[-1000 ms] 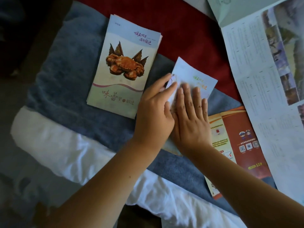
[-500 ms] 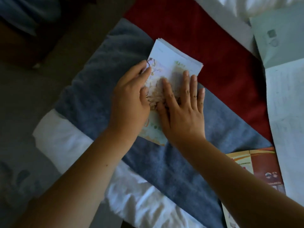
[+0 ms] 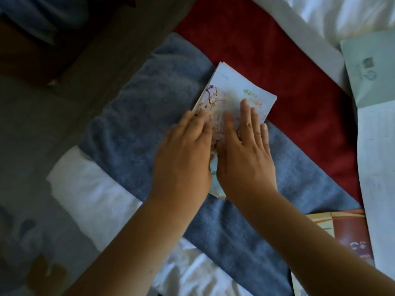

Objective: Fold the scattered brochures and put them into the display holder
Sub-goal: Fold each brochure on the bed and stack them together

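while both hands lie flat upon it, we enter the folded brochure (image 3: 241,90) first: pale cover, blossom-branch picture, green lettering, several layers showing at its far edge. we cannot tell whether it is one sheet folded over or a small stack. position: on the blue towel (image 3: 139,103), its far corner reaching onto the red cloth (image 3: 267,50).

left hand (image 3: 183,161): fingers straight and together, palm down, pressing the brochure's left side; it grips nothing.
right hand (image 3: 245,163): fingers straight and slightly spread, palm down, pressing the right side; it grips nothing. the two hands lie just beside each other, with a strip of cover showing between them.

step in hand, as we judge it: creasing or flattening the fold. next move, as we judge it: a pinch on one edge to lift the piece without letting the layers spring apart, then a carry to the display holder.

containers: none in view. the display holder does not show, so we cannot say what it holds.

remaining items, outward:
- orange-red brochure (image 3: 348,229), lower right, partly on the towel, near the right forearm.
- large unfolded sheet (image 3: 380,167), right edge, printed faintly, apparently awaiting folding.
- pale green sheet (image 3: 372,67), upper right, touching or overlapping the large sheet; we cannot tell which.
- white bedding (image 3: 92,189), under the towel's near side.
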Tool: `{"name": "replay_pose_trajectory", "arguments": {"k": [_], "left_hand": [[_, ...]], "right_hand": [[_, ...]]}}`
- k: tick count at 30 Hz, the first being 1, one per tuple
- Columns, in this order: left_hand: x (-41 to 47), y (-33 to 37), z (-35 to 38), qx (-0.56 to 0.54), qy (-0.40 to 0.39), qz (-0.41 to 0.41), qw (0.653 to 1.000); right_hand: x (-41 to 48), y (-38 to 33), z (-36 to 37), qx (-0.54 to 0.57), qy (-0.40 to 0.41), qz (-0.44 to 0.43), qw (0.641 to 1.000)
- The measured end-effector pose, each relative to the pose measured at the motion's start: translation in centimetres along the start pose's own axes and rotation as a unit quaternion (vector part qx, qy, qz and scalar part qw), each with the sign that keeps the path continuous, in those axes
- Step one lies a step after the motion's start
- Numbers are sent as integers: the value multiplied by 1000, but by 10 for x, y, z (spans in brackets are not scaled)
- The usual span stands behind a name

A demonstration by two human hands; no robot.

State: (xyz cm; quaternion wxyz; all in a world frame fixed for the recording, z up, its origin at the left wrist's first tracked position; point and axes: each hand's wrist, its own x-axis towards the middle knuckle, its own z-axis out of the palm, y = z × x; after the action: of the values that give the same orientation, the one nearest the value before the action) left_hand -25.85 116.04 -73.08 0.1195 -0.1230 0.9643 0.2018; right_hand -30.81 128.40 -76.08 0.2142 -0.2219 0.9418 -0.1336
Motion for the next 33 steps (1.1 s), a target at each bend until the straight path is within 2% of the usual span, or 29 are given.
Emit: {"name": "replay_pose_trajectory", "arguments": {"k": [3, 10, 20, 33], "left_hand": [[-8, 6, -2, 4, -102, -27, 994], [1, -5, 6, 21, -120, -29, 992], [12, -12, 21, 60, -130, -51, 988], [32, -20, 26, 84, -187, -57, 977]], "right_hand": [[7, -2, -20, -17, -95, -6, 995], [27, -11, -32, -112, -195, -19, 974], [41, -15, -24, -85, -200, 14, 976], [54, 0, -14, -82, -181, -19, 980]]}}
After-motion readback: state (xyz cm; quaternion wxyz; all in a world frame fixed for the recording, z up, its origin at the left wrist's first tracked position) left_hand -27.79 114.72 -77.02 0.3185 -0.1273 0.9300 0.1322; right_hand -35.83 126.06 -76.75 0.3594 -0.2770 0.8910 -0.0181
